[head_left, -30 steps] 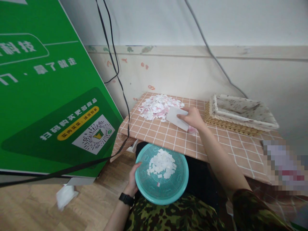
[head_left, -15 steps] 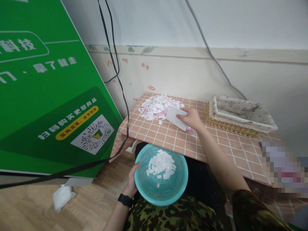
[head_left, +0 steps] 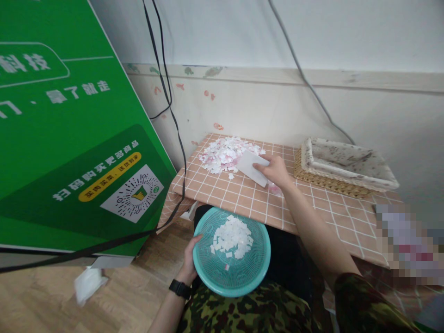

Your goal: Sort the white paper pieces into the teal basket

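My left hand (head_left: 191,259) grips the left rim of a round turquoise plastic basket (head_left: 258,270) with a slotted bottom, held over my lap below the table edge. Small white paper pieces (head_left: 233,237) lie in it. On the table, my right hand (head_left: 275,170) pinches a flat white card (head_left: 252,167), thumb on top. The card's far end meets the right side of a heap of white and pinkish paper scraps (head_left: 222,155). Something pinkish and see-through (head_left: 274,188) lies beside the card, partly hidden by it and my hand.
A checked brown cloth covers the table (head_left: 222,189). A wicker basket (head_left: 333,182) with a patterned lining stands at the back right. A blurred-out item (head_left: 409,240) lies at the right end. A green sign (head_left: 62,138) and hanging black cables (head_left: 176,125) are on the left.
The white card in my right hand has shifted slightly left, toward the paper heap. My left hand and the turquoise basket stay nearly where they were.
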Available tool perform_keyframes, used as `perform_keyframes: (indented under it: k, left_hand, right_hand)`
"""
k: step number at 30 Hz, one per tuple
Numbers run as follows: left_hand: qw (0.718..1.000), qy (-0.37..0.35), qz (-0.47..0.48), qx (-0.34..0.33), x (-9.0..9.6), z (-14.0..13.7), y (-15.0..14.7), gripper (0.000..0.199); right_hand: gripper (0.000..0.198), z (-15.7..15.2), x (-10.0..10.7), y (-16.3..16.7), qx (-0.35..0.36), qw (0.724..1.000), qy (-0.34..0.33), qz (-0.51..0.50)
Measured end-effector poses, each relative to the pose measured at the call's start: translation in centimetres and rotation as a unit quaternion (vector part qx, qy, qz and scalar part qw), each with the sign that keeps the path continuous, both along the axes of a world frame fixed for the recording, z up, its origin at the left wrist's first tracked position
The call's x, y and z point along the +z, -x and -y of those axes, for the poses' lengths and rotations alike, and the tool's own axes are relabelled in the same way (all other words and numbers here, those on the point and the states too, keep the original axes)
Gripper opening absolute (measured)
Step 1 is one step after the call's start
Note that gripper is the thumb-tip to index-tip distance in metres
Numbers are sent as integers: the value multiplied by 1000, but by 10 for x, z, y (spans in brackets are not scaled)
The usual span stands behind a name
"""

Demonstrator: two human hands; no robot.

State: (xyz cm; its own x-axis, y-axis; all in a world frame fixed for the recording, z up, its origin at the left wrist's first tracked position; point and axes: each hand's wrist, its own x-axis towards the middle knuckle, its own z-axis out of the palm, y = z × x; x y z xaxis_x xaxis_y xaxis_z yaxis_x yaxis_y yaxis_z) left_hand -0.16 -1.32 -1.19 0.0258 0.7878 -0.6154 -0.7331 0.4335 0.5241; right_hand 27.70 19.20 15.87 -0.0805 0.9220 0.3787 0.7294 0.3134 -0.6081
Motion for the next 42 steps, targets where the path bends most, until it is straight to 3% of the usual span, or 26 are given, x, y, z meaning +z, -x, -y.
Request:
perform_keyframes:
  k: [9,14,20,28,32,42]
  left_hand:
    - [1000,0,-13,0,9,0,-4,22]
    - [1000,-7,-4,1,5,-1,-2,23]
    - [1000,13,-8,3,3,0,-1,20]
    - [1000,23,7,18,15,2,-2,18]
    - [999,24,5,30,21,2,-1,15]
    - [997,3,-18,71,46,-5,14,13]
  right_hand:
    - [31,0,2,-5,19,999,23,-17]
    - [30,0,1,-5,69,995,60,-25]
    - [30,3,3,-1,58,997,47,-5]
    - [28,4,5,-2,35,999,31,5]
    - [26,5,3,1,71,997,25,5]
    - [25,9,-8,23,78,995,31,-51]
